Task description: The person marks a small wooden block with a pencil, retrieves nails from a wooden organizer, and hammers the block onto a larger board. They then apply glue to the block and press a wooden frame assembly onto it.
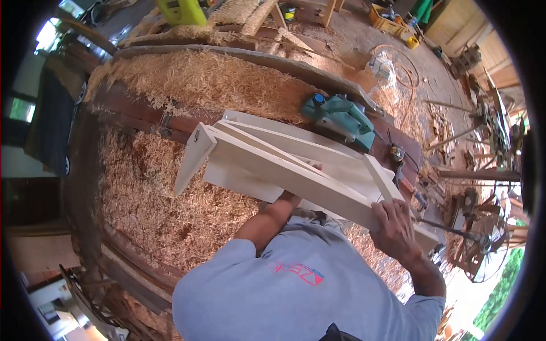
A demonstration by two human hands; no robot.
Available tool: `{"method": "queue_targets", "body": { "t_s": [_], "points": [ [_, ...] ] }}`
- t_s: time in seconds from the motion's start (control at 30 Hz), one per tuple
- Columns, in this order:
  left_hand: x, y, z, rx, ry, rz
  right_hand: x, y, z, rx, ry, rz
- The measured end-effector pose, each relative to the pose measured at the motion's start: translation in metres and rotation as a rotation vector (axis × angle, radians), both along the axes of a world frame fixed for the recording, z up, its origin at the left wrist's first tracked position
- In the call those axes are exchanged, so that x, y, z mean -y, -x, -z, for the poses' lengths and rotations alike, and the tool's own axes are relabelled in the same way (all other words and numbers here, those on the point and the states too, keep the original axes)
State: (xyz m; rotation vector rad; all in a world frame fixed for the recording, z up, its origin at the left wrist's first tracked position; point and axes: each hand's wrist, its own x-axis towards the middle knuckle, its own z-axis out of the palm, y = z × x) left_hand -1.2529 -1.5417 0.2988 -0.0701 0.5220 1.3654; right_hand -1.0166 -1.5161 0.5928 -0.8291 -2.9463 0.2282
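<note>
A pale frame of planed wooden boards [284, 170] lies tilted across the bench in front of me. It has a slanted end piece [196, 152] at the left and a short crosspiece [382, 181] towards the right. My left hand [292, 196] reaches beneath the near board; its fingertips show on the inner side, and the rest is hidden. Over the near board's right end, my right hand [392, 223] has its fingers curled on the top edge. Just beyond the frame sits a teal electric planer [344, 120].
Wood shavings [199, 77] heap on the dark workbench [131, 108] and cover the floor. A tape measure [397, 152] lies right of the planer. A fan [489, 250] stands at the right. Further back are a hose [410, 74] and a yellow crate [385, 20].
</note>
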Motion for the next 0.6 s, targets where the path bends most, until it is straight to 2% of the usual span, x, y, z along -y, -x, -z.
{"method": "queue_targets", "body": {
  "t_s": [0.03,0.17,0.23,0.3,0.37,0.43,0.53,0.57,0.6],
  "points": [
    [0.006,0.006,0.0,-0.004,0.013,0.019,-0.003,0.002,0.0,-0.001,-0.006,-0.017],
    [0.042,0.032,-0.034,0.084,0.369,-0.305,-0.008,0.009,-0.001,0.049,0.009,-0.038],
    [0.058,0.065,-0.041,0.158,0.381,-0.465,-0.008,0.006,0.0,0.073,0.035,-0.033],
    [0.114,0.106,-0.064,0.192,0.107,-0.444,-0.003,0.004,0.004,0.063,0.032,-0.038],
    [0.143,0.141,-0.087,0.091,0.451,-0.792,0.005,0.003,0.007,0.075,0.029,-0.031],
    [0.156,0.18,-0.105,0.041,0.448,-0.964,0.018,0.0,0.012,0.084,0.005,-0.034],
    [0.162,0.221,-0.105,-0.053,0.335,-0.82,0.045,-0.014,0.037,0.092,-0.052,-0.047],
    [0.154,0.225,-0.107,0.014,0.483,-0.85,0.054,-0.014,0.04,0.114,-0.07,-0.044],
    [0.158,0.236,-0.094,0.004,0.484,-0.841,0.062,-0.015,0.046,0.109,-0.066,-0.033]
  ]
}}
